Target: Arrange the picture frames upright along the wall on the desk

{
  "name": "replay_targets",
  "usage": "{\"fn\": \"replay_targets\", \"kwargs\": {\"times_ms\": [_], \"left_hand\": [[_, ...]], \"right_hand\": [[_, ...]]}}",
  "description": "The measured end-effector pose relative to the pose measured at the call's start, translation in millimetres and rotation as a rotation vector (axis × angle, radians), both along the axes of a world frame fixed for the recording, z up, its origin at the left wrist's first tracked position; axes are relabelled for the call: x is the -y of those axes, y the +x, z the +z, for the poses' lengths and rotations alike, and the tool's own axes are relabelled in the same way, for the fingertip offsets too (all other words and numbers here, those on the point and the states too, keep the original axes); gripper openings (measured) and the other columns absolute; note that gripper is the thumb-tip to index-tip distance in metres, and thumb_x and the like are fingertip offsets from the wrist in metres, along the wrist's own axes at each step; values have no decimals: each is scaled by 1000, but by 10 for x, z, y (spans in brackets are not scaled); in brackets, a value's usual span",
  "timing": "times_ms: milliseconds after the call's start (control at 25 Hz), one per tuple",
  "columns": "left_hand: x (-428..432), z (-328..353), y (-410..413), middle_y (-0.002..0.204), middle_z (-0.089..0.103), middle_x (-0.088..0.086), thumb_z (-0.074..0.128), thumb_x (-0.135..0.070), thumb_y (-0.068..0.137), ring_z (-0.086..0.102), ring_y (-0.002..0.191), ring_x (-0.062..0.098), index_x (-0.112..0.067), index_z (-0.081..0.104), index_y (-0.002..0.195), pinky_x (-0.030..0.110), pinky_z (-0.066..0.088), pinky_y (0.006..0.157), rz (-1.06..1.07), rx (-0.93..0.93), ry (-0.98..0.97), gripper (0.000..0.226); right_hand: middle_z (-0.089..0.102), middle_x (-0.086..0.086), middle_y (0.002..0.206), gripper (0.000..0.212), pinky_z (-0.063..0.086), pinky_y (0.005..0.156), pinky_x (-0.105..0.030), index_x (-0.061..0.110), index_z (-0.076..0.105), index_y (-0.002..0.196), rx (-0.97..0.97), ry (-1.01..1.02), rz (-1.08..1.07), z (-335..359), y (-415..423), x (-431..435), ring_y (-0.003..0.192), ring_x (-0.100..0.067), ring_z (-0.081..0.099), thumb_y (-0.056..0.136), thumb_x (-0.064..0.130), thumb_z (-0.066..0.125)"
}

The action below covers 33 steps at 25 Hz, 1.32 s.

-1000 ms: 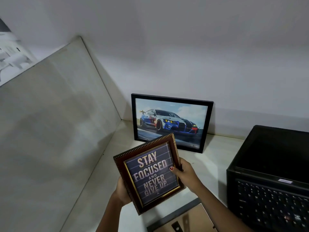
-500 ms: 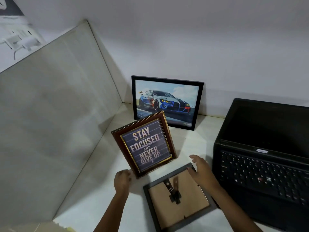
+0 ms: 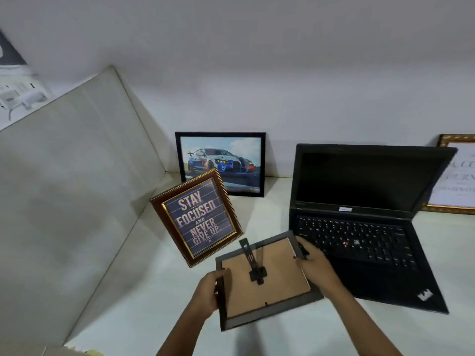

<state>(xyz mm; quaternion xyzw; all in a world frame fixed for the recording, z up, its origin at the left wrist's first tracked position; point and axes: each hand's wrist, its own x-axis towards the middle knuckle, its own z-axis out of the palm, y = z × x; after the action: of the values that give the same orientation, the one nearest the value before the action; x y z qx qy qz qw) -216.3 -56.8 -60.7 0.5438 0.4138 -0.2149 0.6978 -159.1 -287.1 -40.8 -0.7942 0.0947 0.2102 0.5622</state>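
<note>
A grey frame (image 3: 270, 299) is held back side up, showing brown backing and a black stand arm. My left hand (image 3: 205, 291) grips its left edge and my right hand (image 3: 312, 265) grips its right edge; it is lifted slightly off the desk. A brown and gold "Stay Focused" frame (image 3: 198, 222) stands upright on the desk just beyond it, free of my hands. A black-framed car picture (image 3: 221, 163) leans against the back wall. A gold-framed print (image 3: 457, 176) leans on the wall at the far right, partly hidden by the laptop.
An open black laptop (image 3: 359, 227) sits right of the frames, close to my right hand. A grey partition panel (image 3: 72, 188) walls off the left side. The white desk (image 3: 144, 291) runs from the partition to the back wall.
I set the "Stay Focused" frame upright on the desk and let go. Both hands moved onto the face-down grey frame, took hold of it and began raising it.
</note>
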Motion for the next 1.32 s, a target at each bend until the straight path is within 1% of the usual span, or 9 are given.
{"fn": "replay_targets", "kwargs": {"times_ms": [160,320,520,680,800,880,960,1160,1320], "left_hand": [[534,573,377,85,64,13,45,-7,91,60,80,25,-2,59,100,33,48,65,-200,199,-8,17],[1379,903,775,77,67,14,47,-4,88,64,72,23,-1,61,86,32,55,64,-213,270,-202,15],[2794,931,998,88,66,20,46,-50,86,60,80,27,8,62,97,34,54,66,-325,220,-389,61],[3936,815,1076,74,61,13,30,-67,82,53,58,22,1,62,94,30,41,55,-523,186,-327,76],[4641,679,1101,111,59,12,25,-71,79,55,102,31,-10,53,123,41,43,84,-654,139,-242,80],[4999,666,1062,152,27,13,15,-71,82,17,142,34,-15,36,139,51,12,114,-756,97,-131,83],[5303,684,998,157,16,12,8,-68,84,4,145,30,-10,34,139,47,-4,116,-810,116,-87,84],[5676,500,937,152,31,12,3,-50,93,20,142,31,-16,38,137,42,8,115,-790,167,-6,66],[5647,397,935,156,20,8,3,-45,95,15,144,28,-21,26,142,45,6,116,-851,183,65,57]], "right_hand": [[58,2,109,57,48,71,-33,39,38,127,-26,264,-145,418,-48,861,101,-21,56,85,3,50],[63,-13,102,35,58,62,-38,13,62,99,43,357,-326,643,-254,1858,85,-36,65,93,10,28],[69,-17,87,29,54,53,-23,8,64,92,204,103,-414,664,-567,3238,65,-27,70,86,-8,40],[69,-8,60,17,45,49,-22,10,66,82,218,-125,-493,571,-785,4186,51,-16,61,80,-4,57],[53,-3,52,13,35,51,-28,15,66,64,210,-435,-600,345,-798,4753,57,-24,53,76,10,68],[53,-7,65,8,34,61,-30,12,71,69,227,-500,-620,142,-767,4991,72,-28,52,73,18,71],[61,-10,71,11,43,67,-34,23,66,65,159,-345,-653,-19,-748,5111,73,-27,58,75,29,66],[71,-7,81,28,49,75,-42,34,58,74,105,-191,-700,-366,-776,5248,82,-30,65,80,7,62],[67,17,79,32,46,68,-35,36,58,76,141,-172,-640,-513,-788,5336,83,-27,64,80,4,62]]}}
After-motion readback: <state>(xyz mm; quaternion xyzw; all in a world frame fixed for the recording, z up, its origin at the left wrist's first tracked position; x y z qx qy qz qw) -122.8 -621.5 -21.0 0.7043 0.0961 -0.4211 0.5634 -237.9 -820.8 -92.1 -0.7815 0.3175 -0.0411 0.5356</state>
